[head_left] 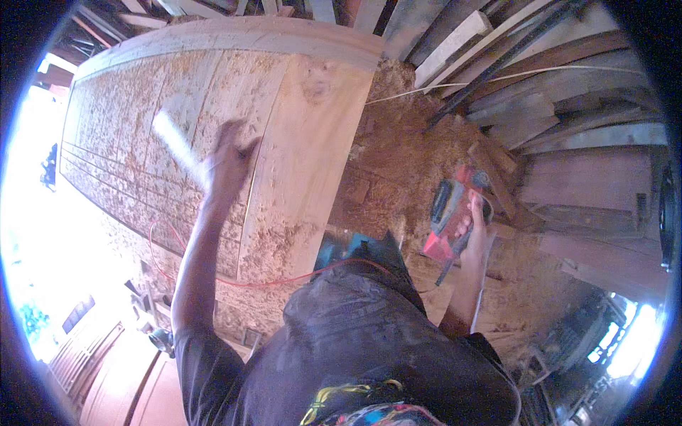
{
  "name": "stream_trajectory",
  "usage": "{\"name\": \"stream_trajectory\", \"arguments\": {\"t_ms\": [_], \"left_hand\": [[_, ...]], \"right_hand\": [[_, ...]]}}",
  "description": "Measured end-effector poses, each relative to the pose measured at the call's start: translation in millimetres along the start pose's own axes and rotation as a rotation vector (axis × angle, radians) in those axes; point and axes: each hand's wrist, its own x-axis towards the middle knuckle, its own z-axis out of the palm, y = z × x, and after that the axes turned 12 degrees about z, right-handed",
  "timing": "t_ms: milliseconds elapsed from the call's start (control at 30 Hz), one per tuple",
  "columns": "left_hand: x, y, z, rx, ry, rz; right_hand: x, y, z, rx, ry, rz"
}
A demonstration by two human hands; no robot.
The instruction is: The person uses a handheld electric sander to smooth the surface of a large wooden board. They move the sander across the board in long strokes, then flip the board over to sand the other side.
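Note:
A wide wooden panel made of joined boards, like a door, lies to the left and ahead, strewn with wood shavings. Over its middle is my left hand, closed around one end of a pale strip-like thing. Motion smears that strip, so its kind is unclear. Out to the right of the panel, my right hand grips the handle of a red and black electric hand planer. The planer is held away from the panel, above the littered ground.
A thin red cord crosses the panel's near end and runs past my body. Boards and beams are piled at the far right. Brown shavings cover the ground beside the panel. Curved wooden pieces stand at the lower left.

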Motion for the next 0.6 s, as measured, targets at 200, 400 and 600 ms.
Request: {"name": "stream_trajectory", "arguments": {"t_ms": [200,400,600], "left_hand": [[147.7,114.0,116.9,-0.001,-0.094,0.530],[156.3,142.2,124.6,0.134,-0.275,0.472],[142.4,131.2,132.8,0.082,-0.223,0.462]], "right_hand": [[22.3,24.5,-38.9,0.034,0.035,0.068],[28.9,34.5,-48.5,0.027,0.054,0.141],[47.8,33.0,-38.2,0.005,0.034,0.118]]}}
